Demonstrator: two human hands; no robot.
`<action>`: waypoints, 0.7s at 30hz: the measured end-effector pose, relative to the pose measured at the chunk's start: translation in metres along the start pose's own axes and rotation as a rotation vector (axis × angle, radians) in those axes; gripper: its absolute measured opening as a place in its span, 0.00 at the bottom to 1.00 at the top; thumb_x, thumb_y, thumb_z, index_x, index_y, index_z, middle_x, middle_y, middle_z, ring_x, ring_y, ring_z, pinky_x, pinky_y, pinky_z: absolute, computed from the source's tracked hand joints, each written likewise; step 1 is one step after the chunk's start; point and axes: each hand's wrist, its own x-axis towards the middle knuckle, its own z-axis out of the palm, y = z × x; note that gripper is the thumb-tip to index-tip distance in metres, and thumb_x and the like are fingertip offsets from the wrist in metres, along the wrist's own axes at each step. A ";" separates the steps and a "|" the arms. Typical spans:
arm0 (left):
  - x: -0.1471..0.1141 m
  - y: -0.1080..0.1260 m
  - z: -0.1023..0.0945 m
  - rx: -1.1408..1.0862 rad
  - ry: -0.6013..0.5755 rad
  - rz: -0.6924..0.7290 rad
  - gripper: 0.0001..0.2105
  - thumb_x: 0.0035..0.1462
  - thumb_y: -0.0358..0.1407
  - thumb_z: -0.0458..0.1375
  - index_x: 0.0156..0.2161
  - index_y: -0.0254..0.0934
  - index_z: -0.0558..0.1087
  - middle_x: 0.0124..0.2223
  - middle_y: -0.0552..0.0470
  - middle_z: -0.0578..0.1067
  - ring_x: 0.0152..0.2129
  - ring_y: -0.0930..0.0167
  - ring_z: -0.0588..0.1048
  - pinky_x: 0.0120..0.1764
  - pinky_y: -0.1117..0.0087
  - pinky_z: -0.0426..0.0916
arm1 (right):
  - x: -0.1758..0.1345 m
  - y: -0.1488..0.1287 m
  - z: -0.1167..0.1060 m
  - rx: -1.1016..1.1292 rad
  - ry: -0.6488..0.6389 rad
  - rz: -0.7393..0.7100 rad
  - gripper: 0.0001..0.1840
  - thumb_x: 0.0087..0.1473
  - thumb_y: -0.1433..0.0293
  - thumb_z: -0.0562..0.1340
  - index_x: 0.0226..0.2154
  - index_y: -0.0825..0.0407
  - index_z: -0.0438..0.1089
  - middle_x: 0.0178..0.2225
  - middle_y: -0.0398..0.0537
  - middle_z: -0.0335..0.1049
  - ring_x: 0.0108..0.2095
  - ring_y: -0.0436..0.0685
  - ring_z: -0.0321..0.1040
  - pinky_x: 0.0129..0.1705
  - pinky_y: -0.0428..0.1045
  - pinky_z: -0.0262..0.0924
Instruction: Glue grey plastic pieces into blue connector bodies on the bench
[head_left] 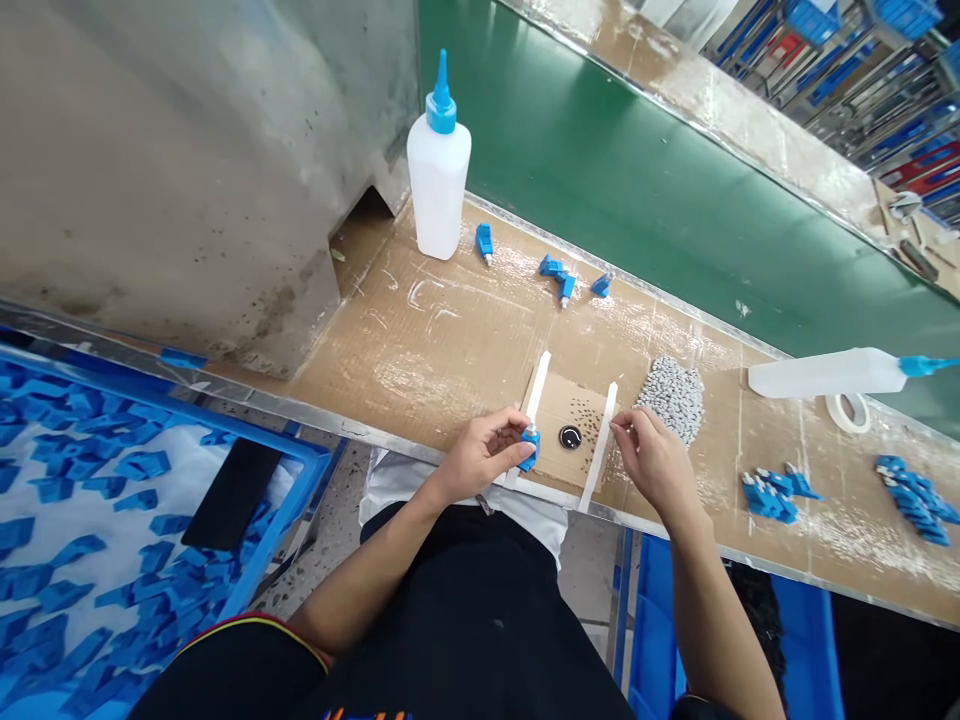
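My left hand (476,458) pinches a small blue plastic part (531,450) with a whitish tip pointing up, at the table's front edge. Thumb and fingertips of my right hand (660,465) are pressed together beside a pile of small grey pieces (677,388); anything between them is too small to make out. Between the hands lies a cardboard piece (559,400), held down by a left white tape strip (538,385) and a right one (600,445). On it are a round, shiny black blob or dish (570,437) and many tiny dark bits (586,415).
A white bottle with a blue nozzle (439,190) stands at the back; another bottle (825,373) lies right, by a tape roll (847,412). Blue parts (562,285) sit behind, and more clusters (772,495) to the right. A blue crate (300,500) of parts is at left, below a metal panel (187,180).
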 end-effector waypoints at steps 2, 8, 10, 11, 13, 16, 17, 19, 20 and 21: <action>0.000 0.000 -0.001 -0.023 -0.011 -0.012 0.19 0.57 0.50 0.69 0.40 0.35 0.74 0.33 0.53 0.75 0.29 0.74 0.75 0.35 0.72 0.72 | -0.001 -0.012 -0.004 0.090 0.038 0.012 0.12 0.69 0.64 0.54 0.33 0.48 0.65 0.30 0.45 0.68 0.26 0.54 0.64 0.29 0.49 0.58; 0.000 -0.001 -0.002 -0.039 -0.050 0.008 0.17 0.56 0.47 0.70 0.41 0.35 0.77 0.37 0.49 0.79 0.35 0.70 0.80 0.39 0.71 0.76 | -0.008 -0.081 0.002 0.508 0.186 -0.005 0.07 0.67 0.70 0.58 0.35 0.48 0.67 0.33 0.46 0.71 0.34 0.54 0.71 0.33 0.48 0.65; 0.000 -0.001 -0.002 -0.030 -0.049 0.029 0.17 0.56 0.47 0.71 0.41 0.35 0.77 0.37 0.49 0.80 0.35 0.70 0.80 0.39 0.71 0.76 | -0.008 -0.100 0.010 0.604 0.193 0.001 0.07 0.67 0.72 0.59 0.35 0.48 0.67 0.34 0.46 0.72 0.35 0.54 0.71 0.34 0.48 0.66; 0.000 -0.002 -0.002 -0.027 -0.046 0.039 0.17 0.56 0.46 0.71 0.41 0.35 0.78 0.37 0.49 0.80 0.36 0.70 0.80 0.40 0.71 0.76 | -0.008 -0.106 0.015 0.636 0.193 0.010 0.07 0.67 0.72 0.59 0.35 0.48 0.68 0.35 0.46 0.72 0.36 0.55 0.72 0.34 0.48 0.66; 0.000 -0.003 -0.003 -0.022 -0.035 0.054 0.17 0.56 0.47 0.71 0.41 0.36 0.78 0.37 0.50 0.79 0.36 0.70 0.80 0.40 0.71 0.76 | -0.007 -0.112 0.023 0.675 0.194 0.034 0.07 0.67 0.72 0.59 0.35 0.48 0.68 0.35 0.47 0.72 0.36 0.55 0.72 0.35 0.49 0.68; 0.000 -0.004 -0.003 -0.007 -0.021 0.053 0.17 0.55 0.48 0.71 0.40 0.36 0.78 0.37 0.50 0.79 0.36 0.70 0.79 0.40 0.71 0.76 | -0.007 -0.112 0.030 0.700 0.200 0.065 0.06 0.67 0.72 0.59 0.36 0.48 0.68 0.36 0.47 0.72 0.37 0.55 0.72 0.36 0.49 0.69; 0.000 -0.004 -0.002 -0.002 -0.017 0.049 0.17 0.55 0.48 0.71 0.40 0.36 0.78 0.37 0.50 0.79 0.36 0.70 0.79 0.40 0.71 0.76 | -0.008 -0.111 0.032 0.704 0.199 0.070 0.06 0.67 0.72 0.59 0.36 0.47 0.68 0.36 0.47 0.72 0.38 0.55 0.72 0.36 0.49 0.69; 0.000 -0.004 -0.002 0.003 -0.013 0.048 0.17 0.55 0.48 0.71 0.40 0.36 0.78 0.37 0.50 0.79 0.36 0.70 0.79 0.41 0.71 0.77 | -0.009 -0.110 0.033 0.712 0.194 0.074 0.06 0.67 0.72 0.59 0.37 0.47 0.68 0.36 0.47 0.72 0.38 0.55 0.72 0.36 0.48 0.69; 0.001 -0.004 -0.002 0.003 -0.012 0.052 0.17 0.55 0.48 0.71 0.40 0.36 0.78 0.37 0.50 0.79 0.35 0.70 0.79 0.40 0.71 0.76 | -0.010 -0.110 0.033 0.715 0.192 0.074 0.06 0.67 0.73 0.59 0.37 0.47 0.68 0.36 0.47 0.72 0.38 0.55 0.72 0.36 0.48 0.70; 0.001 -0.004 -0.002 0.001 -0.013 0.056 0.16 0.56 0.47 0.71 0.40 0.36 0.78 0.37 0.50 0.79 0.35 0.70 0.79 0.40 0.71 0.76 | -0.010 -0.110 0.033 0.716 0.190 0.072 0.06 0.67 0.73 0.59 0.37 0.47 0.68 0.37 0.47 0.72 0.38 0.54 0.72 0.36 0.48 0.70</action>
